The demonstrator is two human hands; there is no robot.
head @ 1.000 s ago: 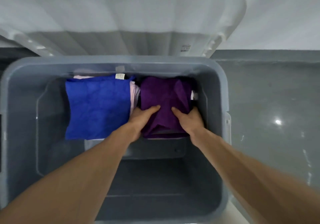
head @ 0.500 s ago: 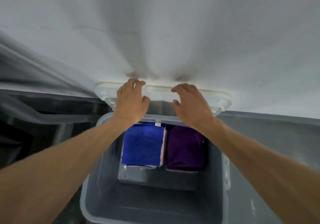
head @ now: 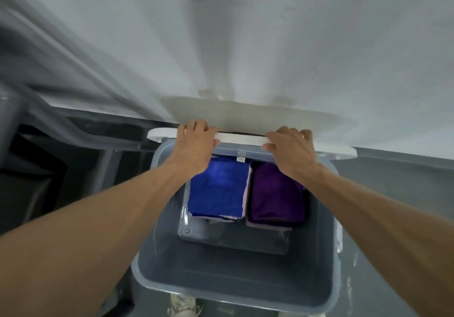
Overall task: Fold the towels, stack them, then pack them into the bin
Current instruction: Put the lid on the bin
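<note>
Over the bin (head: 245,292), left hand (head: 196,145) and right hand (head: 291,151) clasp the lid (head: 242,140), its long edge crosswise.

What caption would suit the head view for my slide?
The left hand and right hand grip the white lid over the grey bin holding blue towels beside purple towels.

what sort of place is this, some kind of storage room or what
Likely a plain utility or storage room, though little shows: a bare white wall, a glossy grey floor, and a grey plastic bin of folded towels standing on it. The left hand and right hand grip its white lid.
</note>
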